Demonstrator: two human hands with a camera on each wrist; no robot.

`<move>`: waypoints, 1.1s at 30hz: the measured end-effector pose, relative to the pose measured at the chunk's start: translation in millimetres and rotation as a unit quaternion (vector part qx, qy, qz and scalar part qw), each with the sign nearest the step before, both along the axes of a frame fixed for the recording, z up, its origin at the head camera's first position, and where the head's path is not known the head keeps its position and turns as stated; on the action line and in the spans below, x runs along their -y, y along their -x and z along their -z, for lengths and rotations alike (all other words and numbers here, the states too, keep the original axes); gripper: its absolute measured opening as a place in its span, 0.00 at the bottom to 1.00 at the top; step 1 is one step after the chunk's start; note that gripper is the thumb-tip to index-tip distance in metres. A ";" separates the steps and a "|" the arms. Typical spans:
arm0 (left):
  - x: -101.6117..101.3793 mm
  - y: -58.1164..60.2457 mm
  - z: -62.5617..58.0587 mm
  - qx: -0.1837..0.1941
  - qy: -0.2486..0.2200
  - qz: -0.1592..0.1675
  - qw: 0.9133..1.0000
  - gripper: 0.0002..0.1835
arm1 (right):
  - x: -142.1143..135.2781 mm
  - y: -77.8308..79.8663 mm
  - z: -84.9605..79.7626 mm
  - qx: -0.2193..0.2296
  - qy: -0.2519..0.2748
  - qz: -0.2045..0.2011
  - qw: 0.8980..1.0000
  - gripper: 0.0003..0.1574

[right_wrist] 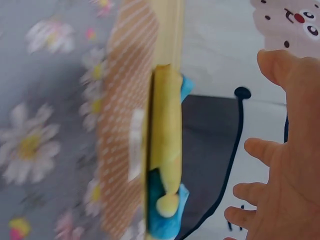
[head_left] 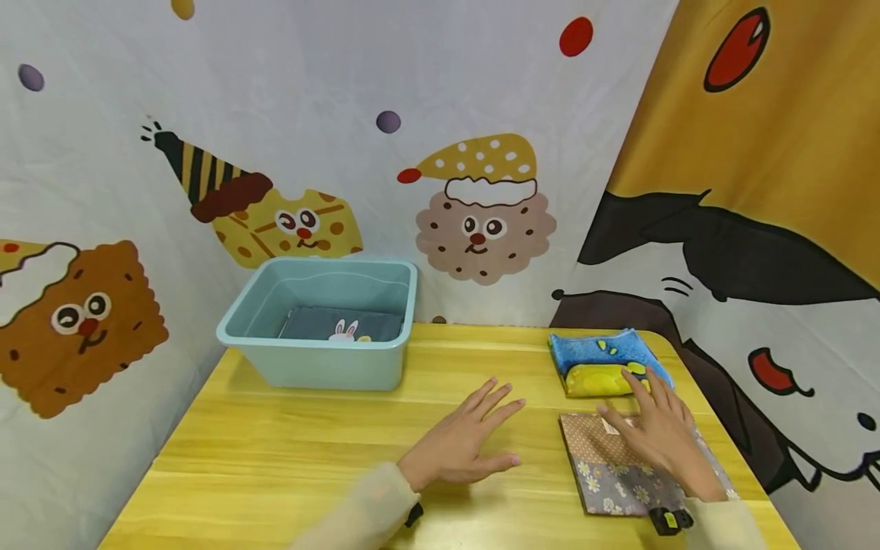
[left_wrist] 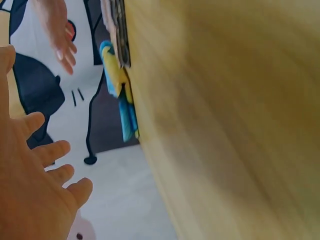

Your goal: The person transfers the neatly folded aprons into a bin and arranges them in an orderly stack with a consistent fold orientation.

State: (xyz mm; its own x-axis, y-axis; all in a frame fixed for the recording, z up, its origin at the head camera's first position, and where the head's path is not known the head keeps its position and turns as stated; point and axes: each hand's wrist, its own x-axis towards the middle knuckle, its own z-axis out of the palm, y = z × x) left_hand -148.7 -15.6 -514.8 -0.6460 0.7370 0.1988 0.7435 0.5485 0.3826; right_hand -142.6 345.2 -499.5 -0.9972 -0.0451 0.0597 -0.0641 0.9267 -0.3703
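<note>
My left hand (head_left: 462, 443) hovers over the middle of the table, fingers spread, holding nothing. Above a flat folded cloth item with brown polka dots and grey daisies (head_left: 615, 481), my right hand (head_left: 661, 437) is held with its fingers apart. The right wrist view shows a gap between that hand (right_wrist: 285, 175) and the daisy fabric (right_wrist: 55, 125). Just behind lies a folded blue and yellow cloth item (head_left: 598, 380), partly hidden by the right fingertips in the head view. Whether the folded items are pouches or plain cloths I cannot tell.
A light blue plastic basin (head_left: 330, 367) stands at the back left of the wooden table (head_left: 275, 451). Inside it lies a dark blue-grey fabric item (head_left: 312, 323) with a white rabbit on it. Behind the table hangs a cartoon-printed curtain (head_left: 309, 76).
</note>
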 end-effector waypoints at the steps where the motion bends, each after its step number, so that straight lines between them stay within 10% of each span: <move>1: -3.6 -0.8 1.7 0.006 0.001 0.006 1.000 0.42 | -3.1 -1.4 2.4 0.008 0.000 0.003 1.000 0.58; 33: -105.0 -28.0 31.9 0.047 0.149 0.087 0.984 0.39 | -58.2 -17.7 55.4 0.143 -0.032 0.049 0.988 0.67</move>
State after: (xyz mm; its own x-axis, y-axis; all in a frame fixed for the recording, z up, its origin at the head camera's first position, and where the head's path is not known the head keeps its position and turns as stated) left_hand -120.7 89.4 -546.6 -0.5108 0.8542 -0.0968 0.8048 0.5148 0.2954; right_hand -124.9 403.4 -554.9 -0.9726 0.0579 -0.2251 0.1258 0.9454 -0.3005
